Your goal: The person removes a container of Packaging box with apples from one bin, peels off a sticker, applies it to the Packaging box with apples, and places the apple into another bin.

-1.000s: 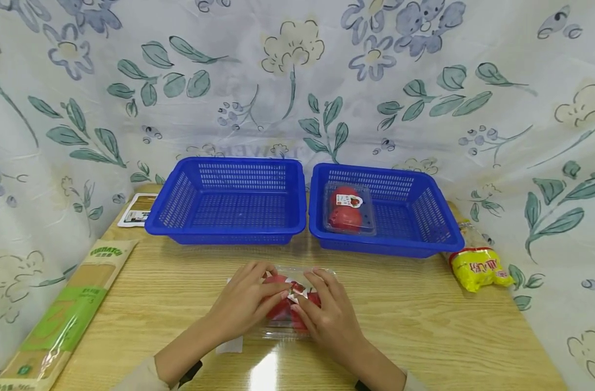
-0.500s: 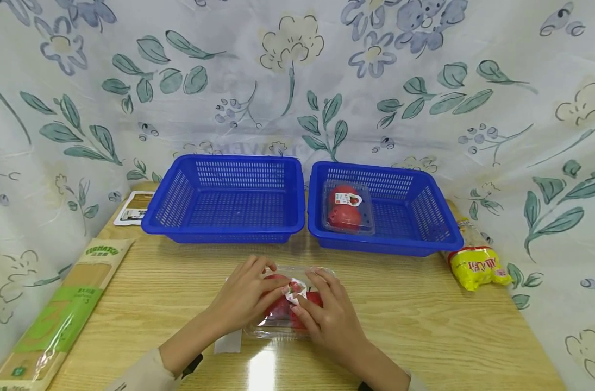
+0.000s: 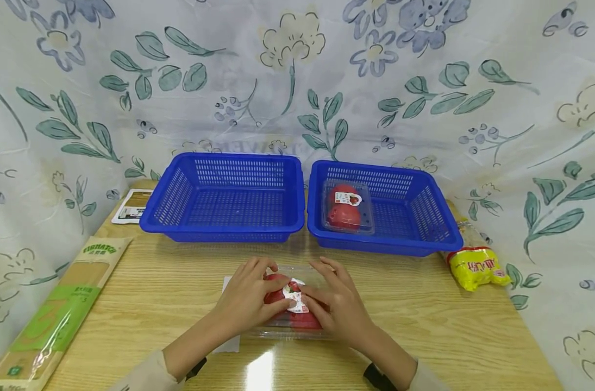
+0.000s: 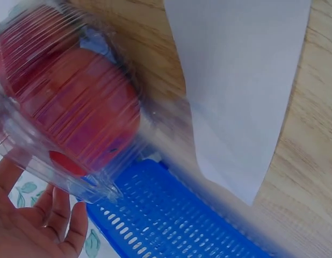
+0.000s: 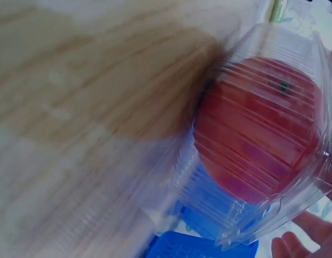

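A clear plastic clamshell box (image 3: 277,332) with large red round fruits (image 3: 304,321) lies on the table in front of me; the fruit's kind is unclear. Over its lid spreads a white sticker (image 3: 293,293) with a red fruit picture. My left hand (image 3: 250,296) touches the sticker's left side with thumb and index finger. From the right, my right hand (image 3: 340,304) presses its fingertips on the sticker's other side. In the left wrist view a white paper strip (image 4: 238,91) lies beside the box. Ribbed plastic walls show in the right wrist view, with one fruit (image 5: 257,129) behind them.
Two blue baskets stand behind: the left basket (image 3: 219,234) and the right basket (image 3: 390,247), which holds a similar labelled box (image 3: 347,206). Left are a long pasta packet (image 3: 64,309) and a flat white-edged packet (image 3: 131,207). A yellow bag (image 3: 478,266) sits at right.
The sticker, crumpled between my fingertips before, now lies flatter across the lid. My right hand has shifted slightly right, and its fingers have spread over the sticker's edge.
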`<state>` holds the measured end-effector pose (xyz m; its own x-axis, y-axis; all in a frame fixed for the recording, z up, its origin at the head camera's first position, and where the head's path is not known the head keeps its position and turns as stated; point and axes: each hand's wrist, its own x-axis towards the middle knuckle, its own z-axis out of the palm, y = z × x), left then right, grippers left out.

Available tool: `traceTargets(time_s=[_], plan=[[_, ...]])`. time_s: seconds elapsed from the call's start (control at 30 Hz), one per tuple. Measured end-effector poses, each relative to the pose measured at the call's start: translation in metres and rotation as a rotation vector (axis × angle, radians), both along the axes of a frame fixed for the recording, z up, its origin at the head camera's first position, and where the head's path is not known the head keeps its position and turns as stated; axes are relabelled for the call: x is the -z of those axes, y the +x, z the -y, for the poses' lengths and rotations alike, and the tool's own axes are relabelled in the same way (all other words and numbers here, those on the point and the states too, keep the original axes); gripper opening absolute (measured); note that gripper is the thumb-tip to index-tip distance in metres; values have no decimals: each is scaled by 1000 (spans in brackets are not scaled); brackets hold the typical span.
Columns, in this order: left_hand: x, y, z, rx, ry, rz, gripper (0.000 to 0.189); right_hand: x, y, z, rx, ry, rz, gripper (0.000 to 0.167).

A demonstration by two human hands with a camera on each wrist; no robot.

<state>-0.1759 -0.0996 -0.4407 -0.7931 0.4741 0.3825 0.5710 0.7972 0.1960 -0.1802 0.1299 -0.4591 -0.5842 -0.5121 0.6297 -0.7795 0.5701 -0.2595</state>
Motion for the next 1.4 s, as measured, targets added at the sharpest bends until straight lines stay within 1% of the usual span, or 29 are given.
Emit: traceTargets(time_s=[0.07,0.13,0.2,0.27,0.33,0.4,0.47,0.63,0.73,0.8,0.97,1.1,1.2,1.27,1.4], plan=[[-1,1,1,0,-14,12,51,1,-1,0,-18,30,0,22],[-1,2,1,-2,-23,20,54,1,-1,1,-28,75,29,30],[-1,2,1,-5,-31,25,57,1,-1,1,-27,121,97,38],[0,3,1,-7,-33,32,59,0,0,0,-13,152,189,45],[1,3,1,-9,-35,42,61,-1,1,0,8,166,277,49],[1,3,1,-14,-32,60,63,-1,1,-1,26,167,335,50],[0,4,1,-19,-31,71,64,-1,2,-1,40,161,365,52],[2,4,1,-24,-7,90,63,2,3,-4,62,119,377,49],[3,5,2,-24,11,93,59,5,4,-6,69,89,329,44],[4,6,3,-28,16,81,54,6,4,-8,72,70,267,40],[4,9,4,-35,29,44,39,9,4,-8,56,29,46,33],[5,11,4,-25,19,-8,29,10,3,-7,8,-3,-157,34],[7,11,4,-26,17,-22,25,11,4,-7,-27,-23,-288,33],[9,11,4,-31,30,-14,24,11,5,-7,-45,-29,-338,32],[13,10,5,-31,79,4,24,11,10,-8,-95,-31,-377,31]])
